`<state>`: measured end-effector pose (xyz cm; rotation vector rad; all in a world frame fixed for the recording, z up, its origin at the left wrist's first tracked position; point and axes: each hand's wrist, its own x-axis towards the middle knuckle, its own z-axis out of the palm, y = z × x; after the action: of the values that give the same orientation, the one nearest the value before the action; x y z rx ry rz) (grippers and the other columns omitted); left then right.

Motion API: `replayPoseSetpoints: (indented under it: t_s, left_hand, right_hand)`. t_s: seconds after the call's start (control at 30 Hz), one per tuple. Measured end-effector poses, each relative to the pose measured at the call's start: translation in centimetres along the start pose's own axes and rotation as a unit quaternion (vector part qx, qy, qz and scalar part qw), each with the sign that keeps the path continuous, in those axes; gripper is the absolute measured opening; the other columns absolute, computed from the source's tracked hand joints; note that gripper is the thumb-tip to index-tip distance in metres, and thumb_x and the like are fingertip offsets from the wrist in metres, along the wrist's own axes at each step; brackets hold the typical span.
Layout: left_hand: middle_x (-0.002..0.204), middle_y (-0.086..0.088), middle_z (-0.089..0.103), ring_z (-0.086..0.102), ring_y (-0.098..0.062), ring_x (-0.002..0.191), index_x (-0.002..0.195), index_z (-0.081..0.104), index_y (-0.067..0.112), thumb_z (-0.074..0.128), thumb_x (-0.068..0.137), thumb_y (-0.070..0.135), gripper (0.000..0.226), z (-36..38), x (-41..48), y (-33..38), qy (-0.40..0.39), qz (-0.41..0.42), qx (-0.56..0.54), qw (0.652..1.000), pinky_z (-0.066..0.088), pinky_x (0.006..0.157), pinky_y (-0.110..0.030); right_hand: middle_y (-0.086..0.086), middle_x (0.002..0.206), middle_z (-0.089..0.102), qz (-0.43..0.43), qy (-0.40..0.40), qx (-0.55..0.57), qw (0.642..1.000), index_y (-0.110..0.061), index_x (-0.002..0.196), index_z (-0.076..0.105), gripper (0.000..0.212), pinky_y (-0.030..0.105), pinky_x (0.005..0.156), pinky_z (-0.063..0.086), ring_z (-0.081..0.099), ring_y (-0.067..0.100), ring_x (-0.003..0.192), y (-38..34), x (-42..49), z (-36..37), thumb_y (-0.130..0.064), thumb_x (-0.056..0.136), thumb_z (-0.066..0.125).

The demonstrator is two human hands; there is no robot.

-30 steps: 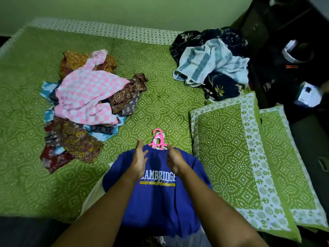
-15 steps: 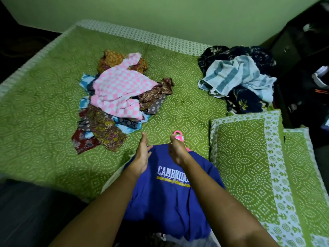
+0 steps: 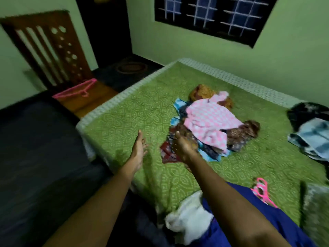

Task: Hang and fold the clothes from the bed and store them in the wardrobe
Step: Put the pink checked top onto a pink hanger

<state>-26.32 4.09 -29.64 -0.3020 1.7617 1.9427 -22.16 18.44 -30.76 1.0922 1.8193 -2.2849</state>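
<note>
Green bed [image 3: 142,107]: clothes pile [image 3: 210,122] by right grip [image 3: 185,148]

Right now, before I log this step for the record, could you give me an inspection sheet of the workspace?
Surface: green patterned bedspread covering the bed.
Job's things: blue T-shirt on a pink plastic hanger at the near edge; mixed clothes heap topped by a pink-and-white checked garment mid-bed; dark floral and pale striped fabric pile at the right edge; more pink hangers on the brown wooden chair.
Clutter: white cloth beside the T-shirt.
Hands: left hand and right hand both open, above the bed, holding nothing.
Cables: nothing seen.
Surroundings: green wall, barred window.
</note>
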Motion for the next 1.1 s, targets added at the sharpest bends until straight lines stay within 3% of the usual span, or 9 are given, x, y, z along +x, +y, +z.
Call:
replayPoseSetpoints:
  t_s: [0.03,0.07,0.13,0.23,0.47,0.6,0.67,0.83,1.1]
  left_hand:
    - [0.151,-0.009,0.030,0.037,-0.026,0.134,0.147,0.026,0.014,0.022,0.099,0.049,0.059,-3.1,0.7,1.6,0.017,0.012,-0.001,1.000,0.027,0.107,-0.037]
    - [0.151,-0.009,0.031,0.036,-0.026,0.134,0.147,0.026,0.014,0.022,0.099,0.050,0.060,-5.7,1.5,2.9,0.034,0.020,-0.006,0.999,0.027,0.107,-0.037]
    - [0.150,-0.009,0.032,0.036,-0.026,0.134,0.146,0.028,0.014,0.022,0.098,0.051,0.061,-11.7,2.5,5.4,0.071,0.040,-0.040,0.996,0.028,0.106,-0.035]
    - [0.149,-0.010,0.033,0.035,-0.026,0.134,0.146,0.027,0.014,0.021,0.099,0.049,0.058,-18.6,3.4,8.3,0.102,0.071,-0.066,0.990,0.027,0.107,-0.034]
    - [0.153,-0.014,0.025,0.030,-0.031,0.138,0.149,0.022,0.013,0.022,0.100,0.047,0.060,-30.7,7.8,12.7,0.197,0.098,-0.110,0.969,0.022,0.111,-0.043]
    - [0.152,-0.015,0.028,0.032,-0.031,0.136,0.149,0.022,0.013,0.021,0.100,0.046,0.059,-36.5,14.0,16.4,0.228,0.115,-0.101,0.961,0.025,0.110,-0.043]
    - [0.151,-0.014,0.029,0.034,-0.030,0.135,0.148,0.023,0.014,0.022,0.100,0.045,0.057,-38.1,17.6,19.0,0.227,0.120,-0.102,0.961,0.027,0.109,-0.041]
    - [0.149,-0.014,0.032,0.036,-0.029,0.134,0.147,0.026,0.014,0.025,0.099,0.046,0.058,-40.4,28.0,26.6,0.204,0.118,-0.087,0.968,0.029,0.108,-0.039]
    - [0.145,-0.013,0.039,0.039,-0.028,0.131,0.145,0.028,0.015,0.027,0.096,0.054,0.062,-40.8,42.6,33.6,0.140,0.096,-0.071,0.983,0.029,0.105,-0.037]
  right_hand:
    - [0.029,0.091,0.059,0.000,-0.031,0.003,1.000,0.002,0.111,0.054,0.041,0.036,0.069,0.049,0.061,0.029,0.076,-0.8,0.2,3.2,-0.034,0.102,0.035]
    - [0.031,0.120,0.054,0.004,-0.057,0.001,0.998,0.004,0.126,0.047,0.045,0.047,0.093,0.046,0.057,0.042,0.105,-1.5,0.7,6.0,-0.033,0.103,0.034]
    - [0.031,0.142,0.036,0.002,-0.094,-0.010,0.995,0.004,0.138,0.034,0.050,0.050,0.112,0.027,0.036,0.045,0.131,-3.0,1.5,12.3,-0.031,0.103,0.033]
    - [0.023,0.144,0.039,-0.015,-0.134,-0.031,0.990,-0.004,0.141,0.034,0.050,0.042,0.107,0.032,0.040,0.036,0.131,-4.4,2.6,20.3,-0.036,0.103,0.033]
    - [0.020,0.142,0.042,-0.045,-0.222,-0.089,0.970,-0.004,0.142,0.033,0.052,0.040,0.101,0.037,0.045,0.033,0.127,-6.8,7.4,36.3,-0.038,0.103,0.031]
    - [0.023,0.141,0.042,-0.044,-0.250,-0.097,0.962,0.000,0.139,0.035,0.052,0.046,0.107,0.036,0.044,0.037,0.128,-8.5,12.7,44.7,-0.037,0.102,0.032]
    - [0.027,0.143,0.038,-0.046,-0.249,-0.097,0.963,0.002,0.140,0.034,0.054,0.046,0.106,0.036,0.043,0.039,0.128,-10.2,16.2,48.3,-0.037,0.102,0.033]
    - [0.016,0.131,0.051,-0.041,-0.247,-0.091,0.964,-0.007,0.141,0.038,0.053,0.033,0.085,0.043,0.054,0.026,0.107,-15.7,25.9,55.2,-0.042,0.101,0.035]
    - [0.023,0.137,0.047,-0.020,-0.181,-0.114,0.977,-0.001,0.135,0.042,0.048,0.043,0.105,0.036,0.044,0.035,0.128,-22.2,37.3,60.3,-0.036,0.102,0.032]
